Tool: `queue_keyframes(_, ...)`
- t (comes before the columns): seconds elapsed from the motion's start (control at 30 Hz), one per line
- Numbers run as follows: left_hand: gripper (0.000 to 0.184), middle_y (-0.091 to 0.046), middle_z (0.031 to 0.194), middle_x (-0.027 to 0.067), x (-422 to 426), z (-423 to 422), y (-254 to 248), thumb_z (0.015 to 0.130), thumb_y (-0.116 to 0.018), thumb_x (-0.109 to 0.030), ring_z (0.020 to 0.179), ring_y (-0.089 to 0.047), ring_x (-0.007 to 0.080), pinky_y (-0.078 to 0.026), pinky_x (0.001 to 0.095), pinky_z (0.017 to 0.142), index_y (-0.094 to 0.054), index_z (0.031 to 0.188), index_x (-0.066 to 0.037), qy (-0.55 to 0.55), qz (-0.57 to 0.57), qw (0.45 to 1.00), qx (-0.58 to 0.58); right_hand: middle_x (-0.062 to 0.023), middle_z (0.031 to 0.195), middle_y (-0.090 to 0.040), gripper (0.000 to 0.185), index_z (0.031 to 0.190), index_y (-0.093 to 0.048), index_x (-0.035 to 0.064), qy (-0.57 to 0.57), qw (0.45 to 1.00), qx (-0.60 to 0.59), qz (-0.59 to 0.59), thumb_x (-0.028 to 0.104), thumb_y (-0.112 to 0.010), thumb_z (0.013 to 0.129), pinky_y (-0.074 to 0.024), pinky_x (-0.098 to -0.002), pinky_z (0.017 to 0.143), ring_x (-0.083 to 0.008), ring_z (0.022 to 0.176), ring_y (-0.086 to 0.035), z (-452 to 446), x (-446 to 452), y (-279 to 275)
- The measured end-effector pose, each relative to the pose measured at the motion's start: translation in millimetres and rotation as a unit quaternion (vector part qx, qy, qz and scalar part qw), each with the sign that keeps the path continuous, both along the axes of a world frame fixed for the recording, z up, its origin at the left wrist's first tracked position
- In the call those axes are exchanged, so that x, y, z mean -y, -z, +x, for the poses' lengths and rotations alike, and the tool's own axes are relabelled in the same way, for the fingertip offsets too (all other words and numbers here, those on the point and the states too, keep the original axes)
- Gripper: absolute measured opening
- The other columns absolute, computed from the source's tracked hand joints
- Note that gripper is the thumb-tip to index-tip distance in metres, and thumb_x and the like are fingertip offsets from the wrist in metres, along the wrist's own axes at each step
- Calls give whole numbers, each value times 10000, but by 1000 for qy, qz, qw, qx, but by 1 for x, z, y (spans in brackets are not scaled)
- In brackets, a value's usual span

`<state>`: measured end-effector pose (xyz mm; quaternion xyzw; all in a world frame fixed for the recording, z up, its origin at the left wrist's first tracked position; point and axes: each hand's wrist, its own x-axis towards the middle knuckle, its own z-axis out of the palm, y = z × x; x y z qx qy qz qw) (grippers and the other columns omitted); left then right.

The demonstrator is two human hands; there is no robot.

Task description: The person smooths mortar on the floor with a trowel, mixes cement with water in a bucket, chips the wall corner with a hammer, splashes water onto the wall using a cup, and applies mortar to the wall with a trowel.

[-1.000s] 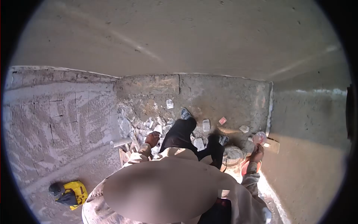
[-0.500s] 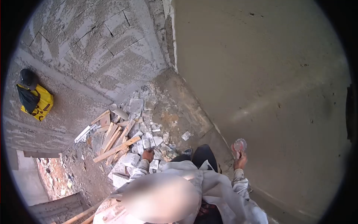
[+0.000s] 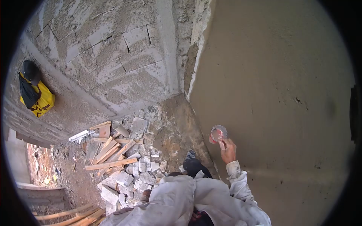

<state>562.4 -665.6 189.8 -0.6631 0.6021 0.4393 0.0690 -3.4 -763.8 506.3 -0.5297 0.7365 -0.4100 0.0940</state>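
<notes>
My right hand (image 3: 228, 151) is closed around a small round object (image 3: 218, 133), greyish and red with a notched rim; its exact kind I cannot make out. This object shows in front of the smooth grey plastered surface (image 3: 271, 113), near that surface's left edge; whether it touches I cannot tell. Low beside my body is my left hand (image 3: 146, 193), mostly hidden by the light jacket (image 3: 169, 199), above the rubble. Its fingers cannot be made out.
Broken blocks (image 3: 122, 179) and wooden offcuts (image 3: 109, 154) litter the ground to the left, with a pipe piece (image 3: 120, 129) among them. A rough block wall (image 3: 113, 49) rises behind. A yellow bag (image 3: 45, 98) and dark cap (image 3: 31, 72) hang at far left. Long poles (image 3: 77, 216) lie lower left.
My right hand has moved left and up in view with the round object. My left hand has drawn back towards my body and is now mostly covered. The view has shifted.
</notes>
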Motion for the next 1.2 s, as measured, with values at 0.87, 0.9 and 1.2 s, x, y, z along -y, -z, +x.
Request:
queue_keyframes(0.87, 258, -713, 886, 154, 455, 86, 11, 799, -682, -118, 744, -678, 211, -546, 358, 658, -687, 1003, 40, -352, 34, 895, -273, -52, 748, -666, 199, 973, -650, -43, 68, 997, -8, -20, 152, -620, 941, -491, -273, 639, -93, 681, -617, -51, 579, -185)
queue_keyframes(0.9, 268, -702, 856, 144, 467, 97, 11, 810, -676, -120, 744, -669, 197, -540, 334, 655, -673, 1017, 49, -318, 58, 892, -315, -52, 747, -666, 190, 967, -650, -39, 78, 997, -12, -15, 147, -620, 942, -489, -271, 638, -92, 684, -618, -39, 573, -185)
queue_keyframes(1.2, 209, -718, 777, 182, 545, 107, 41, 753, -619, -170, 726, -709, 298, -573, 407, 704, -746, 853, -37, 38, -75, 993, -85, -8, 827, -640, 139, 967, -626, 2, -1, 976, 39, 216, 137, -593, 978, -526, -247, 691, -79, 749, -622, 27, 562, -281)
